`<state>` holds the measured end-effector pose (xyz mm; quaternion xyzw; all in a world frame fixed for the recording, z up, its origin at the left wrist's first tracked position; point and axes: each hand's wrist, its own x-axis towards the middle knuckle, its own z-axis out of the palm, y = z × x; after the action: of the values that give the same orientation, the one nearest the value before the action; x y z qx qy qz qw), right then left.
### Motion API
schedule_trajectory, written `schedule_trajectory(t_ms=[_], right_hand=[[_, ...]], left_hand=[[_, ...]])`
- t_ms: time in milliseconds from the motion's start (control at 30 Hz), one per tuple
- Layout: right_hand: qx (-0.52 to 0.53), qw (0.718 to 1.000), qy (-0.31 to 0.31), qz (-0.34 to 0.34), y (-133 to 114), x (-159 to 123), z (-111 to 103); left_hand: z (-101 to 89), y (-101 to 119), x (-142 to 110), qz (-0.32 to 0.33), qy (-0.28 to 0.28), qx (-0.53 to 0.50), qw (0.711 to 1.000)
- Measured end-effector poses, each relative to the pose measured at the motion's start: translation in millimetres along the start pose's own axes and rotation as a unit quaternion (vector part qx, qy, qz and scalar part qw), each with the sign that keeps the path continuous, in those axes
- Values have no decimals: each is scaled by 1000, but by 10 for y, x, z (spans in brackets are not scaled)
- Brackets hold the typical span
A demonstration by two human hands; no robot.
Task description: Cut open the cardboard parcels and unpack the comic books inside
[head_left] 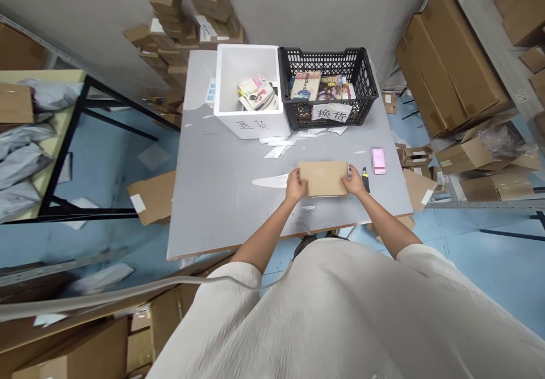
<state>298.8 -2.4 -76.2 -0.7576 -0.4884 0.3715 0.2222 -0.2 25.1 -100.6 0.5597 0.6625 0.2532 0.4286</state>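
A closed brown cardboard box [323,179] lies flat on the grey table [221,191], close to its front edge. My left hand [295,184] grips the box's left end, and my right hand [353,180] grips the opposite end. The fingers of both hands wrap around the far corners, partly out of sight. Just right of my right hand lies a black and yellow box cutter [365,179]. A phone with a pink screen [378,161] rests farther right.
At the table's back stand a white foam bin [247,124] and a black plastic crate [370,92], both with books inside. Paper scraps [276,150] lie before them. Large cartons [455,66] fill the right shelves; a rack with grey parcels [19,163] stands left.
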Motion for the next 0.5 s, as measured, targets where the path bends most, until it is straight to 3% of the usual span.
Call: schedule_trajectory(t_ms=[200,333,500], right_hand=[[60,997,0,-42,-18,57,31],[76,995,1,-57,-133,41,26],[70,996,6,-51,-191,-55,-35]], left_hand=[[-16,-15,119,25,-20,-12,999],[-92,77,218,55,-64,-4,996],[-117,218,196,19,-91,-13,996]])
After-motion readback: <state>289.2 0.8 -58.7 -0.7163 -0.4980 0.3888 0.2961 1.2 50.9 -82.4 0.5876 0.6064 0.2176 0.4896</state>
